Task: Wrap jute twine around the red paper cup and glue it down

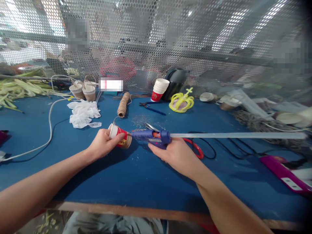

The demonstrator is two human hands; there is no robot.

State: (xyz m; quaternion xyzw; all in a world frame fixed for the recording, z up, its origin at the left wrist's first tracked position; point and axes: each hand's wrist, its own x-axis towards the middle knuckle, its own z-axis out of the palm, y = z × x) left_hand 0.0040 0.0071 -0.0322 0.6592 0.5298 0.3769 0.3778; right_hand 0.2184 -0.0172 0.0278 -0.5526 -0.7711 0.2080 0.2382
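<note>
My left hand (103, 143) is closed around a red-and-white paper cup (121, 131), tipped on its side with its mouth to the left. Brown twine is wound about the cup's base end. In my right hand (176, 152) is a blue hot glue gun (158, 136), its tip at the cup's base; whether they touch I cannot tell. A long translucent glue stick (234, 135) sticks out of the gun's rear. Behind the cup lies a spool of twine (123, 104), a strand running from it to the cup. Red-handled scissors (198, 150) lie partly hidden behind the gun.
Stacked paper cups (160, 89), blue-handled pliers (154, 109), a yellow crown-shaped piece (181, 101) and a dark jug (175, 83) stand or lie farther back. White gloves (84, 113) and twine-wrapped cups (89, 92) are at left. A purple power strip (284, 172) with black cables lies right.
</note>
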